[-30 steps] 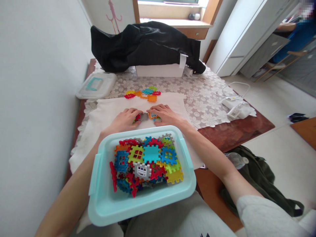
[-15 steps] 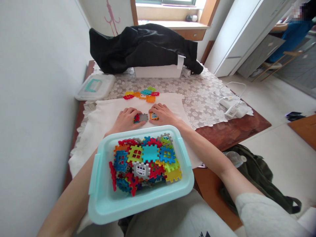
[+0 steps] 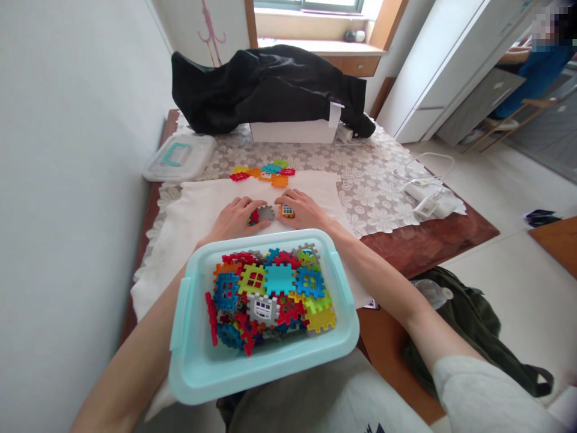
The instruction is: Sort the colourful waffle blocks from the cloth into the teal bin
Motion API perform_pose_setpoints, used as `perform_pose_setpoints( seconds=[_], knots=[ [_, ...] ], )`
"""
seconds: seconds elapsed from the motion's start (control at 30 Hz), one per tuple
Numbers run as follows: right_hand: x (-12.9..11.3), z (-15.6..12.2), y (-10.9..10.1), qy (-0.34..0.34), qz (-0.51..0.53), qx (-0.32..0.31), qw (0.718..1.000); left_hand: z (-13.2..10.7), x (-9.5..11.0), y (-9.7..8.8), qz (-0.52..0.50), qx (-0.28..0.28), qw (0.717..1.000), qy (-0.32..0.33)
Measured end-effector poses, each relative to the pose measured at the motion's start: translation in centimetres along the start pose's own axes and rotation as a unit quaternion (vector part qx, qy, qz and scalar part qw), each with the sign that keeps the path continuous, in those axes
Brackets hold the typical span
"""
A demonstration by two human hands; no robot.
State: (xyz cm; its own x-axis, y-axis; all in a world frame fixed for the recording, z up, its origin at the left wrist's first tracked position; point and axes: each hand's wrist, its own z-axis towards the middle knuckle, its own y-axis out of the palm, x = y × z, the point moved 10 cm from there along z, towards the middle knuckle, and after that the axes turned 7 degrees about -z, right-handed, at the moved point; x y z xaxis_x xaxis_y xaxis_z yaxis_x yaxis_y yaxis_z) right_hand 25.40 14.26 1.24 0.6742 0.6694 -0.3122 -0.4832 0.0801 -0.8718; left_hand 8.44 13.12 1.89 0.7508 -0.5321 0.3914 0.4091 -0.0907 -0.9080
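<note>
Head view: left hand (image 3: 235, 219), fingers (image 3: 258, 223) flat and released, just beside grey waffle block (image 3: 266, 213); right hand (image 3: 303, 210), likewise released, beside orange window block (image 3: 286, 211).

Blocks (image 3: 270, 334) low in the teal tub (image 3: 192, 355) are hidden; the person (image 3: 527, 75) at top right is cut off.

From my place far away, I can see that this is a room in a private home. There is a wooden table (image 3: 428, 246) with a lace tablecloth (image 3: 378, 204) on it, and colourful plastic toy tiles (image 3: 264, 174) lie near the middle. Behind the table I see a window sill (image 3: 315, 47) with small objects, and a pink coat rack (image 3: 210, 27). A white wardrobe (image 3: 451, 78) stands on the pale floor (image 3: 505, 186).
</note>
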Motion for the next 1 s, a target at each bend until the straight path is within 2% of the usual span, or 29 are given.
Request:
perform_pose_setpoints(
  seconds=[0.27,0.6,1.0],
  knots=[
    [0.35,-0.08,-0.81,-0.004,0.04,0.039,0.998,-0.21,-0.11,-0.42,-0.035,0.024,0.999,-0.005],
    [-0.03,0.03,-1.04,-0.027,0.025,0.031,0.999,-0.31,0.03,-0.78,-0.046,0.037,0.998,-0.007],
    [-0.02,0.06,-0.84,-0.004,0.129,0.013,0.992,-0.22,-0.38,-0.59,-0.073,0.06,0.995,0.023]
  ],
)
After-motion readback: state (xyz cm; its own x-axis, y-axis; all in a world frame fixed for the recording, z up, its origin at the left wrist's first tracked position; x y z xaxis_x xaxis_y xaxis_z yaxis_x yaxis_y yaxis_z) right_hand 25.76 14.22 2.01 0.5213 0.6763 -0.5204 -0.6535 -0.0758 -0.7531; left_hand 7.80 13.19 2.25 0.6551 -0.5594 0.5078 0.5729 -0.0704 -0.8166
